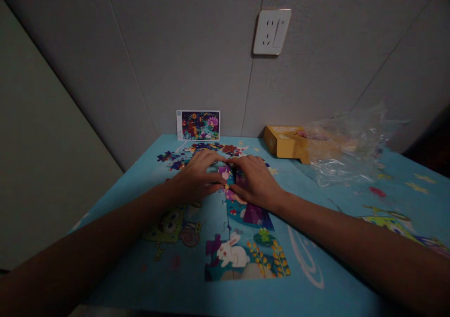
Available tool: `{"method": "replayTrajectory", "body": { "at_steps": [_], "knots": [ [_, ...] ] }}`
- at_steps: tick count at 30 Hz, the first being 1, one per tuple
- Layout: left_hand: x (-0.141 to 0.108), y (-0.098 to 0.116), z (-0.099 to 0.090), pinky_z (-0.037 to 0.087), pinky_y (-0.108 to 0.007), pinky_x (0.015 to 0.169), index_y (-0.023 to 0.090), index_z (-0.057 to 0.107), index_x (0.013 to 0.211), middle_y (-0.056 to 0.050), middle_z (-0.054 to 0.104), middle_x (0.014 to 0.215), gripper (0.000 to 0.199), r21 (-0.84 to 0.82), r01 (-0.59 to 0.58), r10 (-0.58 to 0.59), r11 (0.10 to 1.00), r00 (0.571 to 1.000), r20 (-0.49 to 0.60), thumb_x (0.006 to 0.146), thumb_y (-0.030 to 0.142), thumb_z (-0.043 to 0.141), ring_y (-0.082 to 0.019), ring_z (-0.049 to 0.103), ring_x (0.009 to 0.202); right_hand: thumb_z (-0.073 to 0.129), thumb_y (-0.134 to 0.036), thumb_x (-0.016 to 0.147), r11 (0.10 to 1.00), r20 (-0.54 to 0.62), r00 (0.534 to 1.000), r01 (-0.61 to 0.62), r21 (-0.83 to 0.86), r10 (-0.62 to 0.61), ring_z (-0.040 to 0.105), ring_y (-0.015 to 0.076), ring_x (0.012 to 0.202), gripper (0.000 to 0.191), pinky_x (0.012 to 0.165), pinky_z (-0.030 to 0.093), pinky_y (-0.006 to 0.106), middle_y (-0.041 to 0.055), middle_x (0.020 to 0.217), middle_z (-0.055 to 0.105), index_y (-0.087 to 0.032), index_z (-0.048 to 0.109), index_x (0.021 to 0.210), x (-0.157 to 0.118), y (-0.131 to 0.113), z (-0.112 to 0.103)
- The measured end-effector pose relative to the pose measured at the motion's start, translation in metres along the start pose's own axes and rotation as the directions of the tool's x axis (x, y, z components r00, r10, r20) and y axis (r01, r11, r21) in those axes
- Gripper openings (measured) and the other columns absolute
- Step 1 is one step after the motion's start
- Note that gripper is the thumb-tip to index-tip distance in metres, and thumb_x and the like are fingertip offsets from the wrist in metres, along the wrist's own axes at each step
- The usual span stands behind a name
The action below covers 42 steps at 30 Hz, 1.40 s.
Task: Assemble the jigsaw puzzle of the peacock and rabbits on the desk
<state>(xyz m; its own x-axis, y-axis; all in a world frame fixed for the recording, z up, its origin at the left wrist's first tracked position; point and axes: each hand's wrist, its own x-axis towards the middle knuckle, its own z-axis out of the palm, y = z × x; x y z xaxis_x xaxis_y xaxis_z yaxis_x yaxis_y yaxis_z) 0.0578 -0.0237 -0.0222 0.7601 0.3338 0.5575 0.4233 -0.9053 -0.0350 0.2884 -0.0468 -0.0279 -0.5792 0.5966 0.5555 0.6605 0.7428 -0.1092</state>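
Note:
A partly joined jigsaw puzzle (242, 256) runs up the middle of the table, showing a white rabbit, a frog and yellow plants at its near end. At its far end, my left hand (198, 174) rests with thumb and index finger curved against the left side of a purple puzzle piece (224, 170). My right hand (258, 183) lies over the right side of the puzzle, its thumb and index finger closing in on that same piece. Both index fingertips nearly meet. Part of the puzzle is hidden under my right hand.
Several loose pieces (202, 147) lie beyond my hands. A picture card (198, 125) leans on the wall. To the right are a yellow box (286, 141) and a clear plastic bag (346, 150). A blue cartoon-print cover (116, 223) lies over the table.

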Motion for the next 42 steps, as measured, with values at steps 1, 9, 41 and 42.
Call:
{"method": "replayTrajectory", "body": {
  "at_steps": [1, 9, 41, 42],
  "knots": [
    [0.0, -0.001, 0.0, 0.041, -0.049, 0.1, 0.026, 0.068, 0.099, -0.008, 0.06, 0.124, 0.011, -0.005, 0.007, -0.007, 1.0, 1.0, -0.004, 0.089, 0.031, 0.065, -0.027, 0.051, 0.118, 0.064, -0.029, 0.084, 1.0, 0.0, 1.0, -0.001, -0.015, 0.001, 0.054, 0.03, 0.101, 0.047, 0.086, 0.038, 0.041, 0.0144, 0.113, 0.065, -0.014, 0.05, 0.126, 0.0, -0.001, 0.0],
    [0.001, -0.002, -0.002, 0.047, -0.044, 0.093, 0.016, 0.055, 0.122, -0.012, 0.061, 0.111, 0.048, -0.029, 0.112, -0.113, 0.993, 0.993, -0.022, 0.081, 0.03, 0.074, -0.028, 0.055, 0.108, 0.064, -0.032, 0.083, 0.998, 0.004, 1.0, -0.013, -0.061, 0.013, 0.054, 0.0294, 0.096, 0.052, 0.082, 0.037, 0.04, 0.0148, 0.107, 0.066, -0.012, 0.049, 0.129, 0.0, -0.005, -0.002],
    [-0.015, -0.04, -0.016, 0.038, -0.054, 0.098, 0.014, 0.06, 0.128, -0.018, 0.06, 0.131, 0.064, 0.363, 0.659, -0.746, 0.658, 0.636, 0.198, 0.085, 0.061, 0.054, -0.042, 0.044, 0.123, 0.07, -0.035, 0.081, 0.935, -0.055, 0.946, -0.324, -0.142, 0.32, 0.056, 0.026, 0.09, 0.018, 0.077, 0.036, 0.034, 0.0082, 0.09, 0.066, -0.021, 0.073, 0.093, 0.002, 0.025, 0.006],
    [-0.015, -0.04, -0.014, 0.038, -0.054, 0.098, 0.015, 0.06, 0.128, -0.017, 0.059, 0.133, 0.062, 0.353, 0.655, -0.738, 0.669, 0.643, 0.206, 0.085, 0.059, 0.054, -0.042, 0.044, 0.123, 0.071, -0.035, 0.081, 0.938, -0.049, 0.948, -0.319, -0.137, 0.316, 0.056, 0.0259, 0.09, 0.018, 0.077, 0.037, 0.034, 0.0081, 0.09, 0.066, -0.021, 0.073, 0.093, 0.002, 0.024, 0.006]
  ]
}}
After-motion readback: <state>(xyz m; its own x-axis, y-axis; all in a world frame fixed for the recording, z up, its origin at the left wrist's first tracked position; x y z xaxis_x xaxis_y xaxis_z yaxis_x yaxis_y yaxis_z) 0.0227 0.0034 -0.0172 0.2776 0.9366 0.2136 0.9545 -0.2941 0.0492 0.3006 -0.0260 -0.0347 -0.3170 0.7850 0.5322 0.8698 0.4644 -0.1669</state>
